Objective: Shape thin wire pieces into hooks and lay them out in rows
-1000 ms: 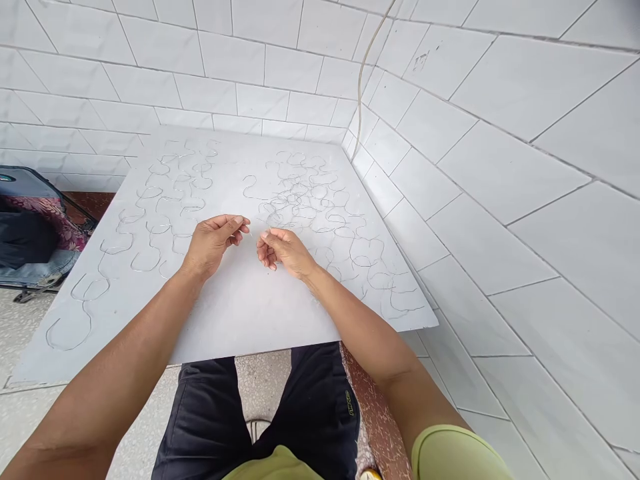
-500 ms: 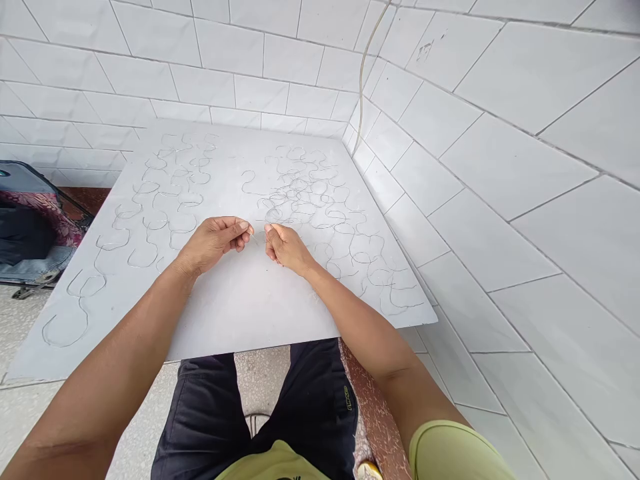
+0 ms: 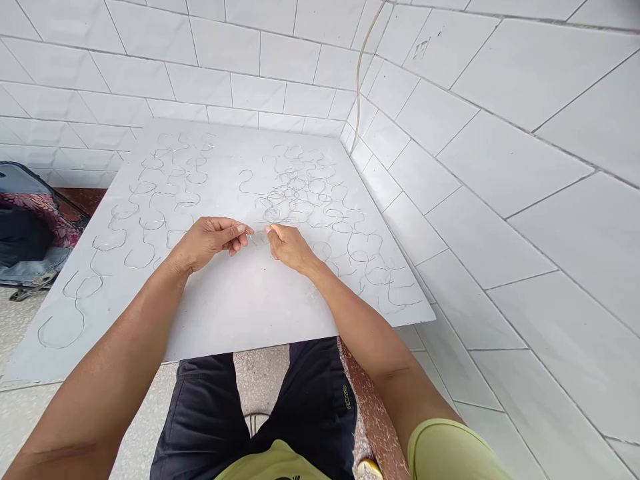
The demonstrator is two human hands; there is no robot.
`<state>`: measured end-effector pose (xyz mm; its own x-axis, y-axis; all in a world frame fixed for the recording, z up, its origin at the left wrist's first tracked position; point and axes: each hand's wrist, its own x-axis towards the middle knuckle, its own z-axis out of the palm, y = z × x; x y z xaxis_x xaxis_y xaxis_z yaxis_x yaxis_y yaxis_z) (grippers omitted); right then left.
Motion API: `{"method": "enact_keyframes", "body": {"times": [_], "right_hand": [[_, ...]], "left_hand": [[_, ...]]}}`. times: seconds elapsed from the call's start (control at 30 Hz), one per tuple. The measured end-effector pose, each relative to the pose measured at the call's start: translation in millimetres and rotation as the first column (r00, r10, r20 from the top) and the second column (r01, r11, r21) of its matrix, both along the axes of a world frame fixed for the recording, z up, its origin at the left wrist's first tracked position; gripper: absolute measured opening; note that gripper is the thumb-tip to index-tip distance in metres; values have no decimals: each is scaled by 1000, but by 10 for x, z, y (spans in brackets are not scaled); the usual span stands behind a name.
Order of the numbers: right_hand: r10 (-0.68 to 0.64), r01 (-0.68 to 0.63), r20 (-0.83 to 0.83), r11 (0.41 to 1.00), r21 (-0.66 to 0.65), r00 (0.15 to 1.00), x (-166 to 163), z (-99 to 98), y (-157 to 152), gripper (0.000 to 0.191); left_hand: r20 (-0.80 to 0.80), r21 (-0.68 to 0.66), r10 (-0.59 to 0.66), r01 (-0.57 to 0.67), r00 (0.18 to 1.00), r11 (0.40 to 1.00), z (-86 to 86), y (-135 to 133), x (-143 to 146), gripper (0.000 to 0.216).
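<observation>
My left hand (image 3: 210, 239) and my right hand (image 3: 289, 245) meet over the middle of a white board (image 3: 240, 307). Both pinch the ends of a short thin wire piece (image 3: 257, 235) held between their fingertips, just above the board. A tangled heap of bent S-shaped wire hooks (image 3: 320, 207) lies right behind my right hand. More wire hooks (image 3: 150, 207) lie spread out singly on the board's left half, behind and left of my left hand.
White tiled walls (image 3: 500, 167) close in at the back and right. A thin cord (image 3: 361, 67) hangs down the corner. A dark bag on a frame (image 3: 25, 233) sits on the floor at the left. My dark-trousered legs (image 3: 260, 413) are under the board's near edge.
The two hands have drawn closer together, and their fingertips now almost meet on the wire piece. The view has shifted slightly.
</observation>
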<state>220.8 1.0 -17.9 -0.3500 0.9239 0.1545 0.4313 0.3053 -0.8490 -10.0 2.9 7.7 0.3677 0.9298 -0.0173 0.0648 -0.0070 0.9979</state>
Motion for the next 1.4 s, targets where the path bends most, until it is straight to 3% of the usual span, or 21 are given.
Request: {"method": "enact_keyframes", "body": {"times": [0.27, 0.63, 0.8, 0.93, 1.03, 1.2, 1.4], "right_hand": [[-12, 12, 51, 1000, 13, 999, -21, -7, 4, 42], [-3, 3, 76, 1000, 3, 997, -3, -54, 20, 43], [4, -47, -199, 976, -213, 980, 19, -7, 31, 43], [29, -255, -548, 905, -340, 836, -32, 37, 19, 44], [33, -373, -668, 850, -373, 743, -129, 44, -19, 42], [-20, -433, -758, 811, -394, 652, -241, 43, -68, 35], [-64, -472, -784, 767, -435, 618, -221, 24, -54, 32]], "left_hand": [[-202, 161, 67, -34, 977, 986, 29, -65, 24, 35], [-272, 190, 111, -59, 956, 980, 40, -82, 59, 32], [-79, 121, 116, -106, 990, 987, 40, -65, 69, 28], [171, 6, 176, -180, 969, 984, 19, -66, 140, 26], [251, -32, 183, -181, 950, 983, -13, -94, 230, 24], [102, 121, 179, -191, 979, 974, -41, -147, 309, 29], [-104, 306, 241, -200, 965, 931, -3, -217, 330, 37]]}}
